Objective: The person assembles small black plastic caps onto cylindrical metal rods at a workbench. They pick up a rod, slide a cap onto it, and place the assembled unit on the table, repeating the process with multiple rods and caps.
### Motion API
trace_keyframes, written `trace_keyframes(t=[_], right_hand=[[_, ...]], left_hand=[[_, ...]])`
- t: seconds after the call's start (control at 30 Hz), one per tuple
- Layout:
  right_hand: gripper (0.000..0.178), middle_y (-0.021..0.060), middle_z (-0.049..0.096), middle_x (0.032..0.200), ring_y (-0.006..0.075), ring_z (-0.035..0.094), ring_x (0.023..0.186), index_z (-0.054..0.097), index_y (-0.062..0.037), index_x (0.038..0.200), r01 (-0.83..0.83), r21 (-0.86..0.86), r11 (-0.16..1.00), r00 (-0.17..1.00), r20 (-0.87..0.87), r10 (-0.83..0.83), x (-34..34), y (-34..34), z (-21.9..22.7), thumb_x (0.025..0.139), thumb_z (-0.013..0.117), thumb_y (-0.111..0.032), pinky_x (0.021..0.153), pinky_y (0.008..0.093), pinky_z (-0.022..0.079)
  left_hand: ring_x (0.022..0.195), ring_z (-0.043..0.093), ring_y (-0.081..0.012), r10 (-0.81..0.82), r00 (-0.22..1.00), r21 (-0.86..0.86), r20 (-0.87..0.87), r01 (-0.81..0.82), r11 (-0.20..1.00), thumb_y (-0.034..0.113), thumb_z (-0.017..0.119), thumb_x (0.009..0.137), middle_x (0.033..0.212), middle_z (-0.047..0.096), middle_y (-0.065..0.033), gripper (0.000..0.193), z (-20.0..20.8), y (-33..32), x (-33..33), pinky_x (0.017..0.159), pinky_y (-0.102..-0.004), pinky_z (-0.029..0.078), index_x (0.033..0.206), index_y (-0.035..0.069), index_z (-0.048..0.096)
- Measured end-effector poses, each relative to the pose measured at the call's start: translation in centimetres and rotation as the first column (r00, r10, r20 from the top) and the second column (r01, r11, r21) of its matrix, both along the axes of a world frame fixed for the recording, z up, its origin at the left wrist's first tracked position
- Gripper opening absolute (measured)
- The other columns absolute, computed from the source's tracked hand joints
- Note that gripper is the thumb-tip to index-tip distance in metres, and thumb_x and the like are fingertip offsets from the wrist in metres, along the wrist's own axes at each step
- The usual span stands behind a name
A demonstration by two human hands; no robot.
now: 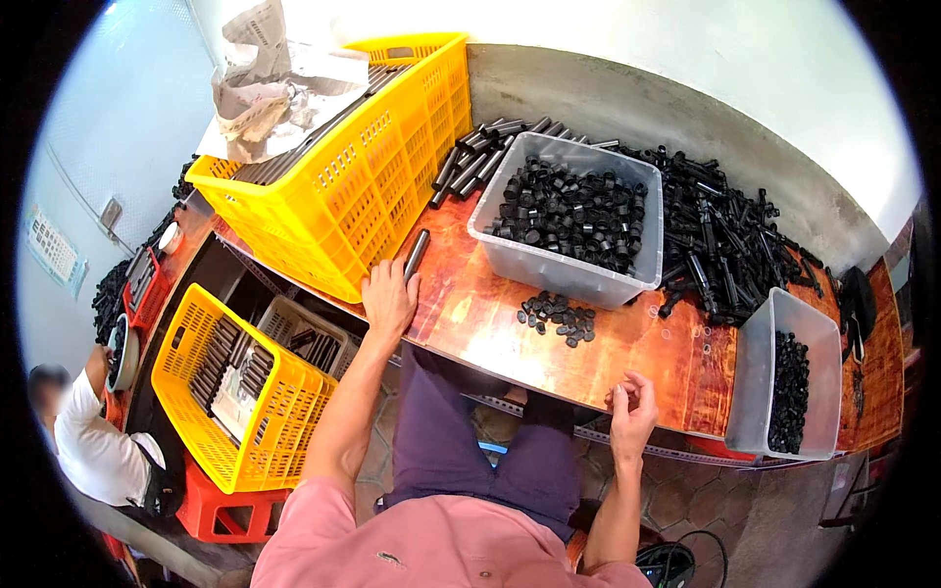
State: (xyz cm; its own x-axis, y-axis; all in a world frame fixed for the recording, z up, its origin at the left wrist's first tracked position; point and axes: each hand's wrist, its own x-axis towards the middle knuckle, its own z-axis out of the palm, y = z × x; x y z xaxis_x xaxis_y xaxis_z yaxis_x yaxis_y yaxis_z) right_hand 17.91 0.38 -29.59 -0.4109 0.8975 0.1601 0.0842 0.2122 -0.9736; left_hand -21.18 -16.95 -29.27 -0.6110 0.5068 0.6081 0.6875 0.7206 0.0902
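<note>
The dark tube (418, 254) lies on the worktop (453, 312), near its front edge and just beside the yellow crate (377, 167). Its near end meets the thumb side of the left hand (389, 299). The tube appears rigid and smooth, likely light enough for one hand; the glossy surface may slip or roll under a loose touch. Recommended hold: thumb and fingers around mid-length, both ends free. Fragility is not evident, though the finish could scratch.

The left hand is palm down, fingers slightly spread; whether it grips the tube cannot be told. The right hand (634, 416) is loosely curled at the front edge; its contents, if any, cannot be determined. Between the hands lie loose black caps (561, 318), in front of a translucent bin (559, 275).
</note>
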Motion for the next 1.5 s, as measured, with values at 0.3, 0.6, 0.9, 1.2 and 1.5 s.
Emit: trace_keyframes(t=[0.3, 0.6, 0.9, 1.2, 1.5], right_hand=[[0.02, 0.0076, 0.066, 0.086, 0.0126, 0.064, 0.074, 0.061, 0.0021, 0.111, -0.034, 0.032, 0.999, 0.997, 0.077, 0.032, 0.6, 2.4, -1.2, 0.093, 0.062, -0.005, 0.064, 0.0269, 0.052], [0.014, 0.0044, 0.065, 0.082, 0.0103, 0.06, 0.07, 0.063, 0.0024, 0.105, -0.048, 0.021, 0.999, 0.995, 0.09, 0.046, 0.4, 2.3, -0.5, 0.092, 0.062, -0.004, 0.062, 0.025, 0.049], [0.012, 0.0032, 0.063, 0.077, 0.0087, 0.057, 0.061, 0.063, 0.0008, 0.099, -0.07, -0.106, 0.992, 0.997, 0.024, 0.073, -0.4, 4.2, -0.8, 0.098, 0.059, -0.01, 0.056, 0.0235, 0.048], [0.013, 0.0019, 0.062, 0.071, 0.0063, 0.053, 0.057, 0.061, -0.0007, 0.087, 0.039, 0.178, 0.983, 0.973, 0.215, -0.078, -0.7, 4.4, -3.3, 0.095, 0.062, -0.01, 0.052, 0.0232, 0.043], [0.012, 0.0009, 0.058, 0.069, 0.0086, 0.053, 0.064, 0.063, 0.0015, 0.083, 0.089, 0.231, 0.969, 0.936, 0.312, -0.161, -2.1, 2.8, 0.5, 0.088, 0.068, -0.008, 0.06, 0.0265, 0.044]], left_hand=[[0.101, 0.058, -0.0301, 0.054, 0.998, 0.03, -0.015, -0.054, 0.998, 0.025, 0.07, 0.085, 0.105, 0.058, -0.0117, 0.038, 0.0, 0.7, -0.2, 0.085, -0.0447, 0.044, 0.117, 0.008, 0.061], [0.1, 0.058, -0.0311, 0.043, 0.999, 0.046, -0.008, -0.042, 0.998, 0.022, 0.071, 0.084, 0.103, 0.058, -0.0124, 0.036, -0.2, 0.5, -0.6, 0.083, -0.0439, 0.045, 0.115, 0.007, 0.061], [0.104, 0.057, -0.0321, 0.044, 0.998, 0.044, 0.047, -0.046, 0.998, 0.023, 0.072, 0.084, 0.113, 0.058, -0.0139, 0.042, 0.6, 0.3, -0.3, 0.085, -0.0441, 0.046, 0.12, 0.007, 0.059], [0.104, 0.058, -0.033, -0.354, 0.934, 0.298, 0.045, 0.325, 0.897, 0.02, 0.067, 0.088, 0.115, 0.06, -0.0151, 0.035, 2.7, 9.3, -3.5, 0.086, -0.0445, 0.046, 0.118, 0.004, 0.058], [0.095, 0.064, -0.0307, -0.085, 0.996, -0.036, 0.023, 0.086, 0.996, 0.013, 0.067, 0.081, 0.096, 0.067, -0.0149, 0.017, 2.8, 19.3, -11.9, 0.082, -0.043, 0.051, 0.096, 0.005, 0.063]])
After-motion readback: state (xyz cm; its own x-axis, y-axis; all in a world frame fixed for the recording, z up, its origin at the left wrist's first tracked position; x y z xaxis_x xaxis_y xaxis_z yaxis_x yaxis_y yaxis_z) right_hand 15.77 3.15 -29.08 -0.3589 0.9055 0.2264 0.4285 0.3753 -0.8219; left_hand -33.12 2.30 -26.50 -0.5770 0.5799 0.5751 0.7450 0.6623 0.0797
